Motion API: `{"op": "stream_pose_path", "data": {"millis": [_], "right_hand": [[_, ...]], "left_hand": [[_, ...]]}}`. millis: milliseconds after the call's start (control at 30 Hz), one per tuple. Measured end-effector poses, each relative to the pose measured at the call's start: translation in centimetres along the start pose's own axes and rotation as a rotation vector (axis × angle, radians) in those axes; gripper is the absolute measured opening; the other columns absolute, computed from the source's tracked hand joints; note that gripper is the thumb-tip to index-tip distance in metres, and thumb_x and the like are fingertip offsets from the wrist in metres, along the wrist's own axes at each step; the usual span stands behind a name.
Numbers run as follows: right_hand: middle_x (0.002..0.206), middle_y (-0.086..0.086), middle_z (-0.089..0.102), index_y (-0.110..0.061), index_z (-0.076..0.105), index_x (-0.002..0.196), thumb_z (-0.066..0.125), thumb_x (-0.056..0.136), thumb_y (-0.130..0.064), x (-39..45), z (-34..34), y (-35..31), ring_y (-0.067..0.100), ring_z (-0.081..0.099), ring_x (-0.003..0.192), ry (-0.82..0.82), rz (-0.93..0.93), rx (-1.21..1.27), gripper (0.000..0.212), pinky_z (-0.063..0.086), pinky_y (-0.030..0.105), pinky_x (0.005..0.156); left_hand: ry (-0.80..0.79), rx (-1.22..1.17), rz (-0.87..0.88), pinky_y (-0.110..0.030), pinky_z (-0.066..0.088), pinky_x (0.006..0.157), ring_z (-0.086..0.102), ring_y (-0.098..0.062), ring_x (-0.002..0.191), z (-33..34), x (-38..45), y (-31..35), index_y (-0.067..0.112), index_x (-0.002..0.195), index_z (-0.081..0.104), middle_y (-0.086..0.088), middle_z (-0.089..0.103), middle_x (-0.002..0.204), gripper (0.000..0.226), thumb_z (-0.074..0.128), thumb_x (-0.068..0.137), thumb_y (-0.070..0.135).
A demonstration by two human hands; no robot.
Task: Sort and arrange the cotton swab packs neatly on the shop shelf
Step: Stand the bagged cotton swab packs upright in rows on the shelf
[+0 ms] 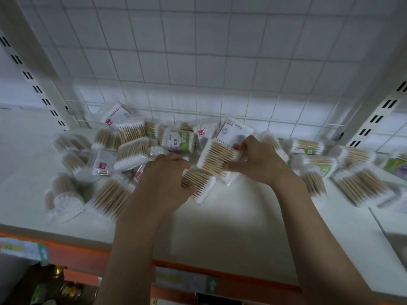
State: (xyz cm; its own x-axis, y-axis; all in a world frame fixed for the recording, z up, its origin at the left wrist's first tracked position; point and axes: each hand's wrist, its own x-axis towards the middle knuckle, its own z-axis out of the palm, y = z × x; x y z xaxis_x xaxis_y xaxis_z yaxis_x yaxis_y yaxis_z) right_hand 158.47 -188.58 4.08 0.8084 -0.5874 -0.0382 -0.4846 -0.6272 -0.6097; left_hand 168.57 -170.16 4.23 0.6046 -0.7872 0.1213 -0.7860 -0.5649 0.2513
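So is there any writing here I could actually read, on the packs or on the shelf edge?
None can be read for certain.
Green-labelled pack: large characters, too blurred.
White-labelled pack: small print, too blurred.
Pink tags: too small.
Shelf-edge strip: only an upward arrow shows; its text is blurred.

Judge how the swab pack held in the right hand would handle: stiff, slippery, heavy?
The swab pack probably stays fairly stiff, since wooden sticks lie packed side by side. Its glossy clear wrap looks somewhat slippery. The right hand pinches it by the edges, suggesting it is light.
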Motion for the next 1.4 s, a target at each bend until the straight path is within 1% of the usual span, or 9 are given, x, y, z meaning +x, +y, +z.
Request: {"op": "stream_pose_path", "data": {"millis": [100, 300, 467, 633, 900, 1033, 1100, 1267, 1400], "right_hand": [[0.08, -0.01, 0.05, -0.019, 0.039, 0.101, 0.077, 0.071, -0.025, -1.0, -0.2, 0.1, 0.005, 0.048, 0.071, 0.128, -0.017, 0.055, 0.048, 0.037, 0.021, 0.056], [0.079, -0.009, 0.049, -0.02, 0.036, 0.112, 0.072, 0.075, -0.013, -3.6, -1.8, 0.8, 0.005, 0.048, 0.071, 0.346, -0.021, 0.103, 0.052, 0.038, 0.011, 0.054], [0.089, -0.003, 0.057, -0.019, 0.047, 0.107, 0.069, 0.076, -0.015, -5.3, -2.5, 1.1, 0.017, 0.053, 0.084, 0.422, 0.017, 0.062, 0.038, 0.037, 0.025, 0.063], [0.086, -0.002, 0.058, -0.014, 0.051, 0.091, 0.069, 0.077, -0.016, -6.9, -2.3, 0.8, 0.019, 0.052, 0.084, 0.464, 0.027, -0.023, 0.023, 0.039, 0.027, 0.066], [0.101, -0.004, 0.061, -0.016, 0.06, 0.112, 0.066, 0.081, -0.014, -10.0, -2.2, 0.3, 0.012, 0.054, 0.089, 0.555, 0.057, -0.046, 0.031, 0.035, 0.014, 0.068], [0.099, -0.005, 0.059, -0.014, 0.06, 0.113, 0.066, 0.082, -0.013, -12.2, -2.7, 0.5, 0.01, 0.053, 0.089, 0.619, 0.048, -0.084, 0.031, 0.037, 0.011, 0.074], [0.096, -0.008, 0.056, -0.014, 0.061, 0.113, 0.066, 0.081, -0.01, -13.3, -3.2, 0.9, 0.006, 0.05, 0.085, 0.657, 0.049, -0.095, 0.032, 0.035, 0.006, 0.074], [0.092, -0.009, 0.051, -0.012, 0.062, 0.11, 0.067, 0.077, -0.002, -15.9, -5.1, 2.2, -0.001, 0.042, 0.079, 0.755, 0.013, -0.136, 0.034, 0.032, -0.003, 0.075], [0.094, -0.007, 0.053, -0.011, 0.062, 0.11, 0.066, 0.077, 0.0, -18.2, -6.9, 4.3, -0.003, 0.042, 0.081, 0.785, -0.022, -0.129, 0.034, 0.032, -0.002, 0.076]], "left_hand": [[-0.015, -0.001, 0.038, -0.032, 0.036, 0.094, 0.047, -0.017, 0.117, 0.0, 0.6, -0.1, 0.022, 0.125, 0.056, 0.004, 0.054, 0.126, 0.05, 0.066, 0.077, 0.031], [-0.334, -0.03, 0.084, -0.028, 0.036, 0.099, 0.04, -0.019, 0.125, 0.2, 3.1, 0.6, 0.023, 0.136, 0.042, 0.002, 0.041, 0.14, 0.063, 0.063, 0.078, 0.016], [-0.608, -0.119, 0.061, -0.018, 0.04, 0.063, 0.051, -0.014, 0.099, 0.2, 4.5, 1.4, 0.032, 0.139, 0.036, 0.005, 0.042, 0.138, 0.069, 0.061, 0.078, 0.011], [-0.655, 0.007, 0.123, -0.024, 0.037, 0.09, 0.035, -0.017, 0.128, 0.0, 4.7, 1.6, 0.036, 0.143, 0.024, 0.009, 0.029, 0.146, 0.079, 0.061, 0.076, 0.015], [-0.365, 0.058, 0.242, -0.037, 0.036, 0.095, 0.048, -0.02, 0.106, -0.4, 4.2, 1.5, 0.027, 0.116, 0.051, 0.004, 0.049, 0.111, 0.048, 0.065, 0.071, 0.016], [-0.156, -0.129, 0.264, -0.028, 0.034, 0.057, 0.048, -0.015, 0.069, -0.4, 3.6, 1.6, 0.027, 0.084, 0.042, 0.01, 0.047, 0.074, 0.031, 0.067, 0.073, 0.014], [-0.075, -0.224, 0.276, -0.027, 0.03, 0.049, 0.047, -0.012, 0.063, -0.4, 3.0, 2.1, 0.024, 0.09, 0.043, 0.009, 0.049, 0.072, 0.032, 0.069, 0.073, 0.016], [0.082, -0.412, 0.356, -0.029, 0.044, 0.068, 0.054, -0.015, 0.075, -0.6, 1.1, 6.6, 0.029, 0.108, 0.055, 0.013, 0.058, 0.089, 0.043, 0.074, 0.07, 0.02], [0.134, -0.475, 0.402, -0.021, 0.041, 0.061, 0.055, -0.007, 0.07, -0.6, -0.7, 11.4, 0.029, 0.093, 0.064, 0.014, 0.062, 0.077, 0.027, 0.077, 0.068, 0.027]]}}
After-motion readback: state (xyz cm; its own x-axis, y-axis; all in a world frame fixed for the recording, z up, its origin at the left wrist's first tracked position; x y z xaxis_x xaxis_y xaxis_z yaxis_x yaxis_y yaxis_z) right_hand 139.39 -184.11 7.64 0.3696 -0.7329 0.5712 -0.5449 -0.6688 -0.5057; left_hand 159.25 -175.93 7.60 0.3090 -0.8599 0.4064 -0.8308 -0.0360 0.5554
